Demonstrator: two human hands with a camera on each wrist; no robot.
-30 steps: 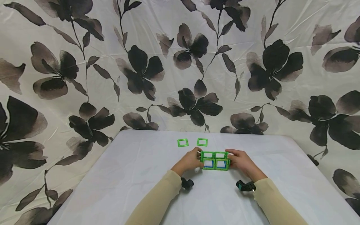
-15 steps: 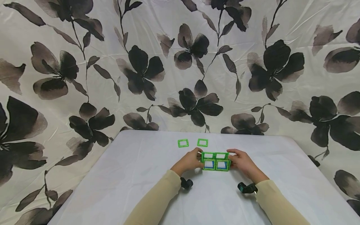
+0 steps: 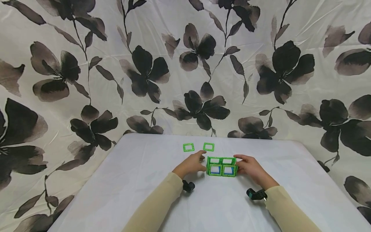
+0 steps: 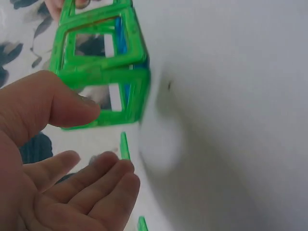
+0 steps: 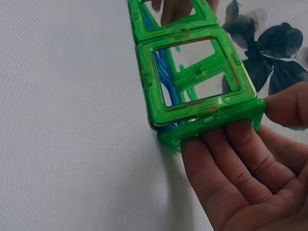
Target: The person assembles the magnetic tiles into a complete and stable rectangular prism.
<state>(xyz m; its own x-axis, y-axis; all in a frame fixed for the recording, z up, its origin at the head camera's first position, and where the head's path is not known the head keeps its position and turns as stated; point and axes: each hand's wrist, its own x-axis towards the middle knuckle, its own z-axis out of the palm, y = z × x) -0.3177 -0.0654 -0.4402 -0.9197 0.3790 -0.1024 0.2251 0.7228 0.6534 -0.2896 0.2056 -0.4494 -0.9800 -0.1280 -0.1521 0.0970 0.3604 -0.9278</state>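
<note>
A box built of green magnetic tiles [image 3: 222,165] stands on the white table, two tiles wide, with blue showing low inside. My left hand [image 3: 192,164] is just off its left end, thumb and fingers spread apart. In the left wrist view that thumb overlaps the nearest tile [image 4: 137,96], and nothing lies in the palm. At the right end, my right hand [image 3: 251,169] holds the box. The right wrist view shows its fingers [image 5: 211,166] against the end tile [image 5: 211,124], with another fingertip at the tile's corner.
Two loose green square tiles [image 3: 188,147] lie flat behind the box, toward the table's far edge. A floral curtain [image 3: 185,71] hangs behind the white table [image 3: 121,180]. Each wrist wears a small black camera [image 3: 256,194].
My left hand has let go of the box's left end and moved slightly left, its fingers opening. My right hand stays at the right end, and the box has hardly moved.
</note>
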